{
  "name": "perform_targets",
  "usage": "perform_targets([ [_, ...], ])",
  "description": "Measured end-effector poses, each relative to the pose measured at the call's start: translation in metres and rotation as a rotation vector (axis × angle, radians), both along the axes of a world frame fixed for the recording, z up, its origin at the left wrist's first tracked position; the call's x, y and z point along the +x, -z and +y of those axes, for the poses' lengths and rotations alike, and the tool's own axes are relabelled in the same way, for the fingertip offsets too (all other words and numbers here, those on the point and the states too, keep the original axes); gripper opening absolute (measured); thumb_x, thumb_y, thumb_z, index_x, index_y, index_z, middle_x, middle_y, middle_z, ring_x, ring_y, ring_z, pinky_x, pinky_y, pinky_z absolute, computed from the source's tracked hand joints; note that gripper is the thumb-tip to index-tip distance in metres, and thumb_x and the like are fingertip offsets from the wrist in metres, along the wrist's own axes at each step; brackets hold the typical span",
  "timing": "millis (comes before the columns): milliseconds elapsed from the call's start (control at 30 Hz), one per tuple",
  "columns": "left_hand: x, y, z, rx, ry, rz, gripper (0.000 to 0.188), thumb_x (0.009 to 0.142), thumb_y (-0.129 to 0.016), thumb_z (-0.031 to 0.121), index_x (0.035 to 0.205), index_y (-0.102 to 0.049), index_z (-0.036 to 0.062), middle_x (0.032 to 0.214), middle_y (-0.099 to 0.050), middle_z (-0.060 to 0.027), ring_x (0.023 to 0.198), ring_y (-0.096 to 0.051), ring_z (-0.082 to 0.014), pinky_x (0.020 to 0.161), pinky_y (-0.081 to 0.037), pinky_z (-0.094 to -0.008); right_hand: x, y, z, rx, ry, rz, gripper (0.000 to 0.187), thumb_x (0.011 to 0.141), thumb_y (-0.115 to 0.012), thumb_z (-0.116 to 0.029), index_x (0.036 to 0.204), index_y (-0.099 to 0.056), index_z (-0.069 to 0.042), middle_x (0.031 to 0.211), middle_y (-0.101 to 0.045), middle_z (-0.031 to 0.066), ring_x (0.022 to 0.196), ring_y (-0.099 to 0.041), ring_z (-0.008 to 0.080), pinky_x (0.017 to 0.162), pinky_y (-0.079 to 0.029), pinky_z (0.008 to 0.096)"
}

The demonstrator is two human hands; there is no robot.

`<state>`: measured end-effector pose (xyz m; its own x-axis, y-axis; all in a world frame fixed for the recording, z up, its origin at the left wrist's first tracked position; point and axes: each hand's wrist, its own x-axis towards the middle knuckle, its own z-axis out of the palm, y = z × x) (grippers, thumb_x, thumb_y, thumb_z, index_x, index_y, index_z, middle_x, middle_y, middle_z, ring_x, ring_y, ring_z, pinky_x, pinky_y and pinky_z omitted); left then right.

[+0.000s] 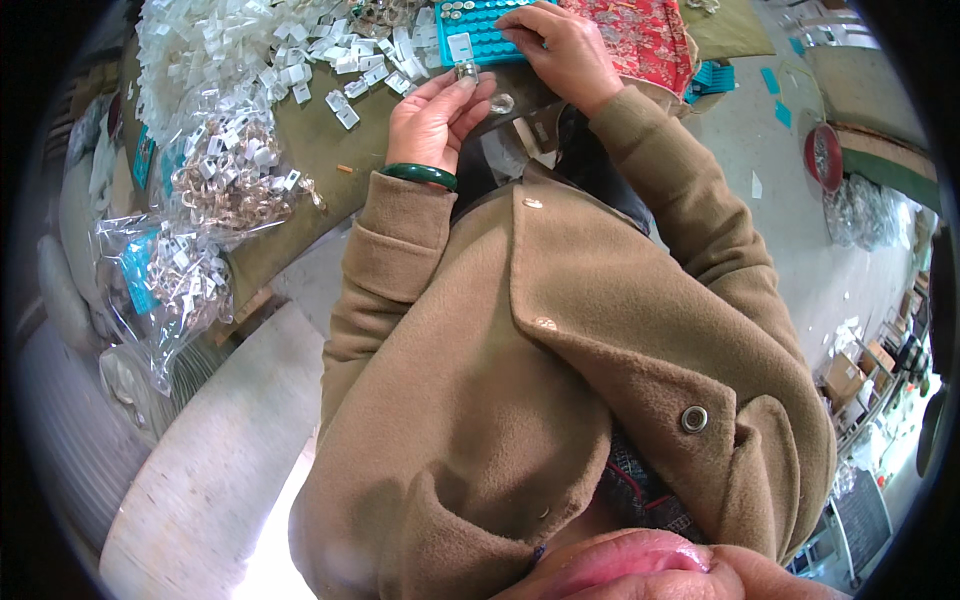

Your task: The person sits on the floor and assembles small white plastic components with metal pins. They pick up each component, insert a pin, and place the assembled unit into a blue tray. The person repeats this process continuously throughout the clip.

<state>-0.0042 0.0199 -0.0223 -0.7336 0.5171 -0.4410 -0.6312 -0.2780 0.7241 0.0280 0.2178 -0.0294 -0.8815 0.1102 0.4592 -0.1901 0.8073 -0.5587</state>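
My left hand (432,118), with a dark green bangle (418,175) at its wrist, is closed in a pinch on a small bracelet or ring-like metal piece (467,71). A white plastic tag (459,47) stands up from that piece. Just below the fingers sits a clear, shiny round object (502,103), its kind unclear. My right hand (562,48) reaches over the blue tray (478,53) with round wells. Its fingers are bent and slightly apart, their tips at the wells; nothing shows between them. Several small round silvery pieces (462,8) sit in the tray's far rows.
Loose white tags (345,108) spread over the table beside a large translucent heap (190,50). Clear bags of tagged metal pieces (232,175) lie at the left edge. A red patterned cloth (645,40) is right of the tray. On the floor stands a red bowl (823,158).
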Motion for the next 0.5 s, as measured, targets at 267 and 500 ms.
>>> perform_targets([
  [267,0.009,-0.007,0.000,-0.019,0.013,0.028,0.025,0.091,-0.064,0.005,0.114,-0.060,-0.0050,0.102,-0.069,-0.0124,0.090,-0.069,-0.0163,0.073,-0.059,-0.0217,0.026,-0.022,-0.041,-0.308,-0.116,0.041,0.018,0.085,-0.067,-0.004,0.103,-0.067,-0.004,0.093,-0.065,0.0081,0.084,-0.066,0.0193,0.076,-0.054,0.0294],
  [500,0.019,-0.007,-0.003,-0.026,-0.076,0.016,0.030,0.088,-0.068,0.005,0.115,-0.062,-0.0064,0.101,-0.068,-0.0108,0.087,-0.069,-0.0157,0.072,-0.059,-0.0232,0.021,-0.013,-0.046,0.037,-0.162,0.286,0.015,0.081,-0.069,-0.007,0.095,-0.065,-0.008,0.088,-0.064,0.0055,0.082,-0.063,0.0237,0.071,-0.053,0.0344],
])
